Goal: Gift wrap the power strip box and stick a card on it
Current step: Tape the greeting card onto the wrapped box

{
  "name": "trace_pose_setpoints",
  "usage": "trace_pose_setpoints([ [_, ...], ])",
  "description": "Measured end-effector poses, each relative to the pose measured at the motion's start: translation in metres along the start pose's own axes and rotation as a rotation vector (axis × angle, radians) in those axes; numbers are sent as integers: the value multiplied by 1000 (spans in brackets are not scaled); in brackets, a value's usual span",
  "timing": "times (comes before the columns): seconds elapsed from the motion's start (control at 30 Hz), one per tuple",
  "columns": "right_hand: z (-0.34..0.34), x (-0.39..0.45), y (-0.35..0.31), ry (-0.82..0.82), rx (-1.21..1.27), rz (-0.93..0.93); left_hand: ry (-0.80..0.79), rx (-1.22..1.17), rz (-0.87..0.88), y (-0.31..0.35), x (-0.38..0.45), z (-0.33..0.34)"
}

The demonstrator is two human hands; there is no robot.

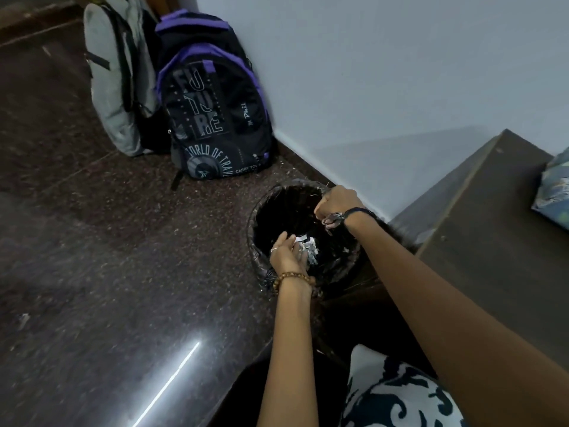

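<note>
Seen from the head camera, paper scraps are held over a black-lined bin on the dark floor in the cupped, half-open left hand. The bin's far rim is gripped by the curled right hand. A wrapped box lies at the table edge, right. Two backpacks are propped against the wall.
</note>
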State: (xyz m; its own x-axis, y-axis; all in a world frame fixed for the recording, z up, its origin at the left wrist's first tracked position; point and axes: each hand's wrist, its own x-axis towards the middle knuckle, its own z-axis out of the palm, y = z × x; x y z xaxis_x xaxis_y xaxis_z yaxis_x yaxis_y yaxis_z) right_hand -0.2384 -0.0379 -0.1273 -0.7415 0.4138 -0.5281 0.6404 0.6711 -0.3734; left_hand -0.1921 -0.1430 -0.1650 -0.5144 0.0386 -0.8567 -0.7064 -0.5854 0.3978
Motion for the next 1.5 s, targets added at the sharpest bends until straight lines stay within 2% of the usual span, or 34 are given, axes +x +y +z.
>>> trace_pose_setpoints([
  [0.17, -23, -50, 5, 114, 250, -77, -206, 166, 118, 5, -41, 36],
  [0.37, -64, -142, 42, 415, 548, -117, -456, 541, 420, -8, -115, 57],
  [0.6, -91, -243, 112, 636, 664, -129, -731, 919, 653, -63, -203, 56],
  [0.77, -96, -278, 179, 773, 748, -67, -914, 1191, 791, -113, -241, 68],
  [0.87, -97, -278, 223, 860, 723, 31, -924, 1366, 890, -144, -244, 86],
  [0.93, -97, -271, 248, 931, 707, 99, -905, 1460, 1023, -162, -236, 100],
  [1.03, -96, -252, 277, 1078, 618, 207, -787, 1476, 1211, -181, -218, 126],
  [1.1, -104, -238, 291, 1221, 586, 305, -623, 1417, 1210, -182, -208, 144],
  [1.2, -128, -225, 315, 1442, 613, 453, -479, 1293, 1138, -173, -192, 172],
  [1.23, -137, -221, 325, 1441, 660, 482, -472, 1274, 1089, -171, -185, 182],
  [1.3, -151, -213, 339, 1316, 804, 496, -519, 1242, 989, -169, -173, 195],
  [1.37, -158, -209, 345, 1191, 905, 478, -555, 1267, 962, -169, -170, 198],
  [1.5, -150, -220, 343, 1139, 939, 509, -556, 1326, 950, -165, -182, 180],
])
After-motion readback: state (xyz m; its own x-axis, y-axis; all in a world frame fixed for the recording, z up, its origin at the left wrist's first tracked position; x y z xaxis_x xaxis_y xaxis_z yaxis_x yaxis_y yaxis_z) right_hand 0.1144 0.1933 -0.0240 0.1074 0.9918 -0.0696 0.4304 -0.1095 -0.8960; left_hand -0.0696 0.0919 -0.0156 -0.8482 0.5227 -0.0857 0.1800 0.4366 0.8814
